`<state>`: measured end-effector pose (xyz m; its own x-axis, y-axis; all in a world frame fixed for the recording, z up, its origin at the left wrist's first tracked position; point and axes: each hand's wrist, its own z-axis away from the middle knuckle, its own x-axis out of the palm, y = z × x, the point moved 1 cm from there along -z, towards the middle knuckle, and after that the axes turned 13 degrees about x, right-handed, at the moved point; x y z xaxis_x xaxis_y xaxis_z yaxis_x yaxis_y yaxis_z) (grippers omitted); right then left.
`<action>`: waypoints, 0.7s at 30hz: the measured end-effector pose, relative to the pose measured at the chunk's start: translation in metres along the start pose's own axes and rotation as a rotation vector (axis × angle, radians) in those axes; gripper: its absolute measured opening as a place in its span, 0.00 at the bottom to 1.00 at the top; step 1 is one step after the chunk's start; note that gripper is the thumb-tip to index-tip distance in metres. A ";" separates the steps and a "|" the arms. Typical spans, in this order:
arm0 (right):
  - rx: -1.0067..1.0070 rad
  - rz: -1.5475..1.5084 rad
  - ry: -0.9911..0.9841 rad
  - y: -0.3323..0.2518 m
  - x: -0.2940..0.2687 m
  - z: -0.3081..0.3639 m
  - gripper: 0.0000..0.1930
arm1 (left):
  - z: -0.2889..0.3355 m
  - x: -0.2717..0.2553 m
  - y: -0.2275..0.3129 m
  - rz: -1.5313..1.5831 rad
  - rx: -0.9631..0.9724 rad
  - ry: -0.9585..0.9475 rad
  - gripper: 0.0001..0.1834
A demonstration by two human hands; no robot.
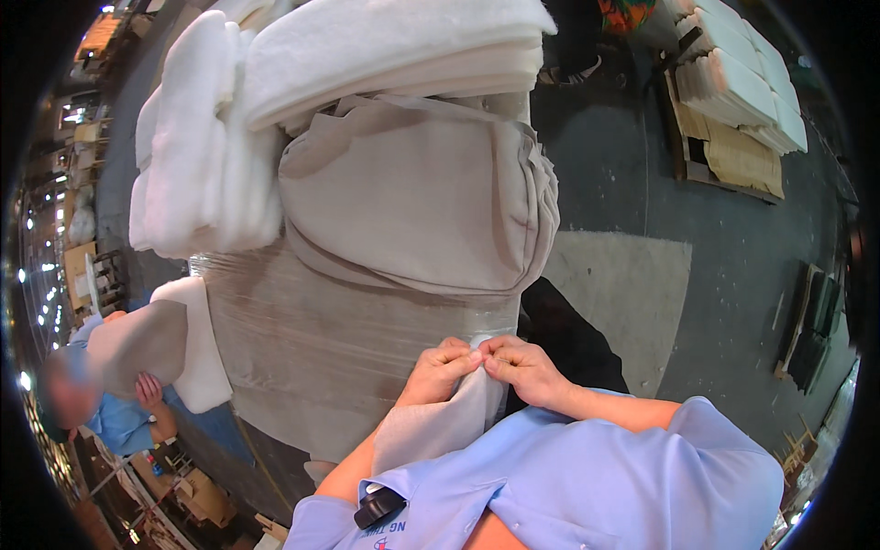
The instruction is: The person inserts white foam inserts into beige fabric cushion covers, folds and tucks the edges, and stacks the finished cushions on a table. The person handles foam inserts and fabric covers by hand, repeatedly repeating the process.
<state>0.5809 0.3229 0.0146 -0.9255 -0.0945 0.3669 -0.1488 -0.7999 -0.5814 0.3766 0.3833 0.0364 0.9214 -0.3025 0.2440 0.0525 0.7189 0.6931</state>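
Observation:
Close in front of my body, my left hand (438,373) and my right hand (532,369) meet with fingers pinched on the upper end of a grey fabric cover (423,434). A bit of white padding (478,340) pokes out between the fingertips. The rest of the cover drapes over my left forearm toward my chest. Beyond my hands, a pile of similar grey fabric covers (403,197) lies on the plastic-wrapped table (316,353). Thick white padding sheets (394,55) are stacked behind that pile, and more white padding (197,147) stands to its left.
At the left, a co-worker (128,422) holds a grey cover (137,344) beside a white padding piece (200,357). On the right are a pallet (733,160) of white padding stacks (742,78), a light floor sheet (628,293) and dark panels (811,325). Another person's shoe (573,73) shows at the top.

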 end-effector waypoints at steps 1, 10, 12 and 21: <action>0.037 0.013 0.003 -0.001 0.000 -0.002 0.19 | -0.001 -0.001 -0.002 -0.012 -0.014 0.025 0.11; 0.064 0.118 0.193 0.052 -0.005 -0.034 0.19 | -0.027 -0.009 -0.029 -0.353 0.023 0.067 0.16; 0.122 0.130 0.180 0.065 -0.011 -0.036 0.19 | -0.040 -0.012 -0.056 -0.426 0.090 0.035 0.15; 0.202 -0.266 0.169 0.093 -0.024 -0.007 0.19 | -0.041 0.045 -0.069 -0.756 0.475 0.090 0.15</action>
<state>0.5866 0.2549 -0.0537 -0.9104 0.2184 0.3513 -0.3361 -0.8856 -0.3206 0.4298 0.3458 -0.0279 0.7333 -0.5257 -0.4313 0.5107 0.0071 0.8597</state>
